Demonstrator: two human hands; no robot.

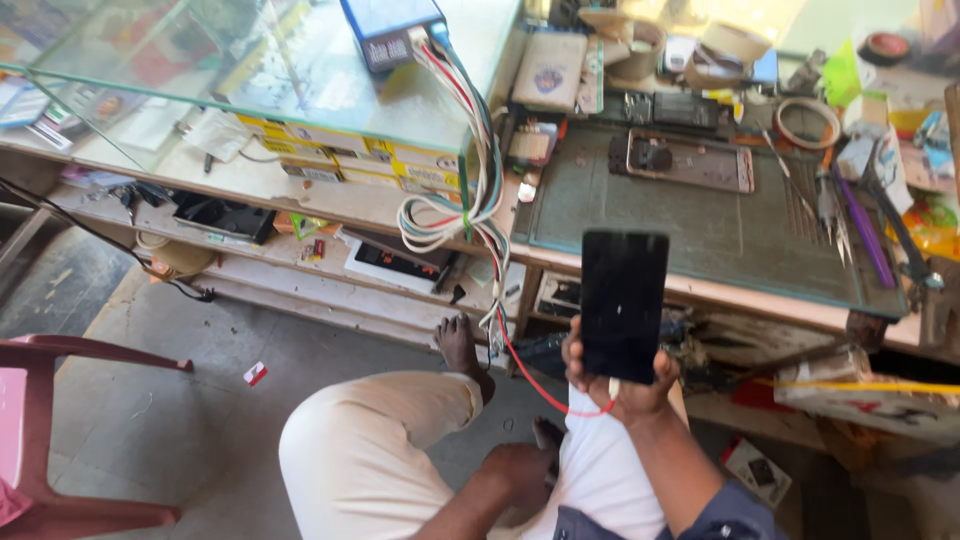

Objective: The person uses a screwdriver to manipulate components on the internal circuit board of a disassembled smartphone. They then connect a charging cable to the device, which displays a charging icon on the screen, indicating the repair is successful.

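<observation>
Here, we go from the biggest thing down.

Glass case: we see the glass counter (250, 70) on the far left, its slanted top letting the yellow boxes (340, 160) on the shelf beneath show through.

Work mat: the green mat (700, 220) covers the bench on the far right, a flat spot where an opened phone frame (685, 160) lies face up within easy reach.

Chair: a pink plastic chair (60, 430) stands at the near left, well apart from us.

Cables: a bundle of coloured wires (470, 170) hangs from the blue box (390, 32) and loops down between case and bench.

Phone: the black phone (623, 305) stands upright in front of the bench edge, dark screen toward us, raised so we can look at it.

Right hand: our right hand (625, 385) cups the phone's lower end, fingers curled round both edges.

Left hand: our left hand (520, 470) rests low on the lap beside a small dark object (547, 435); we cannot tell whether the fingers grip it.
</observation>
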